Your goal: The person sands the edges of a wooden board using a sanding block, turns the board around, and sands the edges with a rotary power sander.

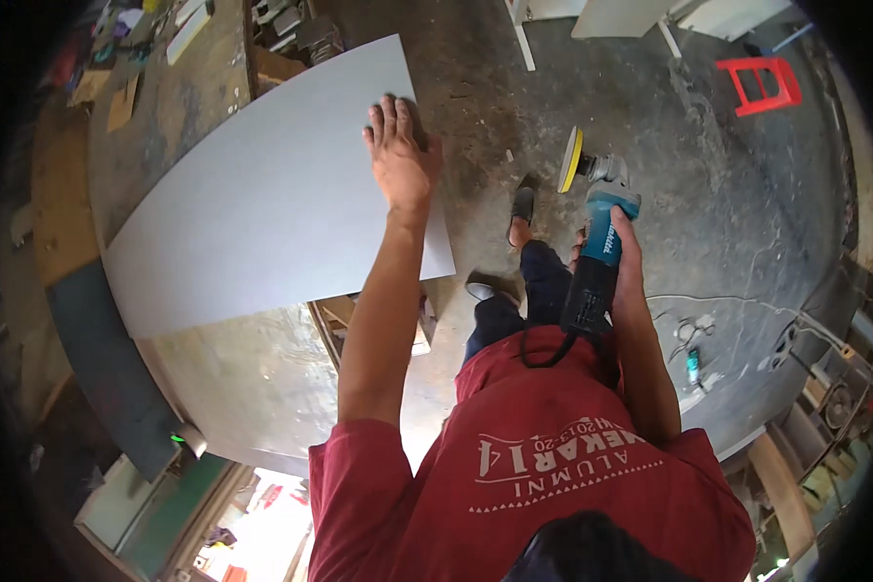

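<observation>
My left hand lies flat with its fingers stretched out on a large pale grey-white panel, close to the panel's right edge. The panel rests on a workbench. Off to the right, my right hand is wrapped round the body of a teal and black angle grinder. A round yellow-edged pad is fitted to the grinder's head, upright on its edge and apart from the panel. A black cord loops from the tool's rear. I cannot tell whether the grinder runs.
A red plastic stool is on the floor at the far right. White board pieces stand at the back. A pale cable crosses the floor on the right, near a small teal object. Odds and ends fill the far left.
</observation>
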Available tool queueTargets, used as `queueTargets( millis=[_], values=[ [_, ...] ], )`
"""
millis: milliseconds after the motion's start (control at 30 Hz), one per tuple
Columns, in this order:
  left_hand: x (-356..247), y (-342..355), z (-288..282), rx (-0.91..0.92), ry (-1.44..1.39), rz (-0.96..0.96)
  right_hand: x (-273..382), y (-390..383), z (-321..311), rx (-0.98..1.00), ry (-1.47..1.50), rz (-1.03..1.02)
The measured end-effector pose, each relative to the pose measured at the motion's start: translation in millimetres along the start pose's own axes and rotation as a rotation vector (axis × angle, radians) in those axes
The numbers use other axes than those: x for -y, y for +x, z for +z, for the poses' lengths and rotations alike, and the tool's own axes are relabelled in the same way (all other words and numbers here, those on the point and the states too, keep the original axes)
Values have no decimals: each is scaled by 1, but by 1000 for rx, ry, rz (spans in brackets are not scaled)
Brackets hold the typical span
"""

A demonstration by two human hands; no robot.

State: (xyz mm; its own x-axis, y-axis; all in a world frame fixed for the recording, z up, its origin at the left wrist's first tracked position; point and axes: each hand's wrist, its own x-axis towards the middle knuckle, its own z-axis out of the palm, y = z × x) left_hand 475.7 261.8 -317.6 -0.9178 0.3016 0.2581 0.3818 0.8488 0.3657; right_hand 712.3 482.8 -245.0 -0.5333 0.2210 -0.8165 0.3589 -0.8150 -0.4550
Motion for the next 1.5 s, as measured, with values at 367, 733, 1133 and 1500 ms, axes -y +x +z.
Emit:
queueTargets(
  millis=[367, 733, 1133, 1500],
  values=[
    [-2, -5, -17, 78, -19, -34, 29, 19, -13, -43, 8, -89],
    [-44, -137, -61, 91, -151, -59, -2, -1, 7, 163, -126, -56],
    [129, -174, -120, -122, -213, -299, -44, -36, 38, 357, -318, 37],
    [164, -128, -97, -134, 382, -569, -43, -8, 66, 338, -323, 135]
  ],
)
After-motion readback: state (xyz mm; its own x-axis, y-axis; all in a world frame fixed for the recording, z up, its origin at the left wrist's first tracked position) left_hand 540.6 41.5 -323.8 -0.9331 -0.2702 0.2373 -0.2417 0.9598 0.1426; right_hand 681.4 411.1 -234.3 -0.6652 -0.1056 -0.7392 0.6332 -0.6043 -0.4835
